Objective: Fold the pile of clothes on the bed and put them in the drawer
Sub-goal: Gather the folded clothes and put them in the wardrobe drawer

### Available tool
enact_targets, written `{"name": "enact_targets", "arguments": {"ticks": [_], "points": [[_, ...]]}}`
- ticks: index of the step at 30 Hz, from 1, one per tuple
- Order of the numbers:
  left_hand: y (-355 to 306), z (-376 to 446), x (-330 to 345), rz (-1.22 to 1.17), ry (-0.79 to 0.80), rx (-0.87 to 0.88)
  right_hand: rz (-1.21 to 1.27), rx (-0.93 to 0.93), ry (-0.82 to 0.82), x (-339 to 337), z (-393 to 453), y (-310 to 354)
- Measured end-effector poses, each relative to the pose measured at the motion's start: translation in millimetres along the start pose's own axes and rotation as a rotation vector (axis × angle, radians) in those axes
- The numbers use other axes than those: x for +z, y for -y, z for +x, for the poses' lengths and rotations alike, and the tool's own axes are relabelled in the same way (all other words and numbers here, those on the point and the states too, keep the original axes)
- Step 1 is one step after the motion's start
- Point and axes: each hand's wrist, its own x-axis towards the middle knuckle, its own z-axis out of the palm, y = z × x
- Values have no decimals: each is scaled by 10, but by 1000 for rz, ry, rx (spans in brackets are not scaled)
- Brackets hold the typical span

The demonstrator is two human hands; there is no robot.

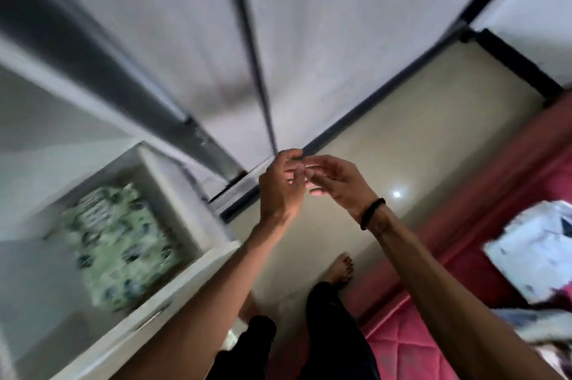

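i see the pink bed (483, 259) on my right with a pale cloth (532, 251) lying on it. the white drawer (192, 268) is pulled out on my left, and a folded green cloth (120, 243) sits inside. my left hand (280, 186) and right hand (335, 183) meet in the air, fingers loosely bent, holding nothing i can see.

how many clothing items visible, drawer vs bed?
2 distinct: a green patterned garment folded in the open drawer, a white garment on the bed. More fabric at the right edge; blurred, others may be hidden.
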Motion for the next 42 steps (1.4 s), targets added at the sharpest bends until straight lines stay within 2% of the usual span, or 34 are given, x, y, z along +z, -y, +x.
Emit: {"name": "enact_targets", "arguments": {"ticks": [6,9,12,17,20,22,25,30,33,36,39,42], "points": [[-775,9,1941,108,378,97,98,34,-338,-2009,-681,-381],[-1098,-142,2935,157,548,177,175,56,-499,-2892,-1122,-697],[-1289,-442,3987,218,703,177,290,96,-729,-3705,-1609,-1221],[-1038,-851,5266,394,863,127,427,279,-1100,-4607,-2193,-2278],[-688,-998,5747,592,981,27,302,544,-1216,-4836,-2400,-2874],[-409,-1097,5928,678,1098,-43,244,704,-1206,-4866,-2473,-3183],[-14,-1213,6070,712,1195,-146,293,788,-1168,-4879,-2436,-3481],[256,-1241,6276,604,1043,-179,349,811,-1159,-5045,-2243,-3724],[234,-1174,6354,509,1035,-246,440,700,-1162,-5060,-2176,-3783],[134,-1111,6381,578,1082,-94,575,543,-1142,-5005,-2171,-3715],[-93,-1038,6225,605,1040,-18,676,382,-1107,-4887,-2192,-3503],[-347,-943,5767,519,970,9,617,284,-1043,-4686,-2190,-3037]]}}
